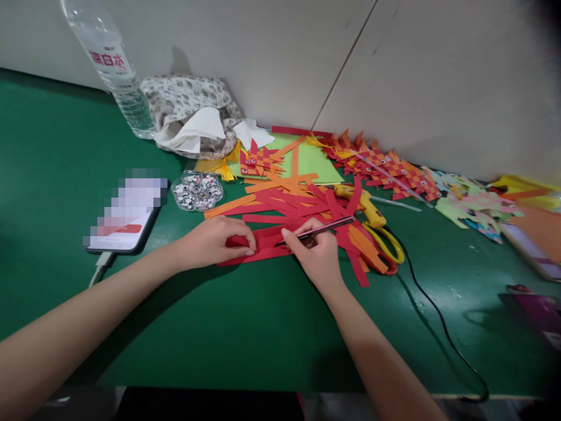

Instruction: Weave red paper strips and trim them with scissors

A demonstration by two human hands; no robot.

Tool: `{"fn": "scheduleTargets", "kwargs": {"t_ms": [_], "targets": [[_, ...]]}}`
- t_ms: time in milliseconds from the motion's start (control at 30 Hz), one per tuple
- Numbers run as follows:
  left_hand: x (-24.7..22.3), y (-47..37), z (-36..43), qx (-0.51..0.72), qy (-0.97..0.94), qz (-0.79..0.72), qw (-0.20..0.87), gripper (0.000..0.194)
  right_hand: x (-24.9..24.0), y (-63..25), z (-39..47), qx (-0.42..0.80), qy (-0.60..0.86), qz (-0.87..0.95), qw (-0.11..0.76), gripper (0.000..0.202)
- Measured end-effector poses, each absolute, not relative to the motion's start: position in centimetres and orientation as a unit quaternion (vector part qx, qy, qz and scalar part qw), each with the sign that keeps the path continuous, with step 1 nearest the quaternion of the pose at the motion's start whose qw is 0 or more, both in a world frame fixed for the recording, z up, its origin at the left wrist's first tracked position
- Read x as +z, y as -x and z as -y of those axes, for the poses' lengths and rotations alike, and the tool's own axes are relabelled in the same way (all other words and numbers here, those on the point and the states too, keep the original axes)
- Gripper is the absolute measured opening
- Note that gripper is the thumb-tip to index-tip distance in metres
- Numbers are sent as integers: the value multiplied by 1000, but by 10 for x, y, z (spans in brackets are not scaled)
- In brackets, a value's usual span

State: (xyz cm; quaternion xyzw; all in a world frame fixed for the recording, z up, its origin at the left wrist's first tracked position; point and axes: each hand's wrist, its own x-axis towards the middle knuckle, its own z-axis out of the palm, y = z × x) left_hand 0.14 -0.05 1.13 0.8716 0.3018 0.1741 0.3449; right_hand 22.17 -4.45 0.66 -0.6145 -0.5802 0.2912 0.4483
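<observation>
On the green table lies a wide red paper strip (268, 240). My left hand (214, 242) grips and steadies its left part, fingers curled and thumb near the index finger. In my right hand (319, 252) is a dark, slim pen (331, 226), its tip end down at the red paper. Just beyond my hands is a loose pile of red and orange paper strips (289, 202). A yellow glue gun (370, 210) lies to the right of the pile, beside scissors with yellow and red handles (398, 248).
A phone (127, 216) on a cable and a pack of googly eyes (197, 192) lie left. Behind stand a water bottle (114, 70) and a tissue pouch (188, 93). Woven paper fish (390, 169) lie along the wall. A black cord (432, 301) runs toward the front edge.
</observation>
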Motion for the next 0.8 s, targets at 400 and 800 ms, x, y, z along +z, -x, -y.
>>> {"fn": "scheduleTargets", "kwargs": {"t_ms": [400,800], "targets": [[12,-1,1,170,-870,-303,351,10,4,-224,45,324,599,566,465,32],[12,-1,0,177,-871,-294,352,11,8,-224,46,326,593,582,451,30]]}}
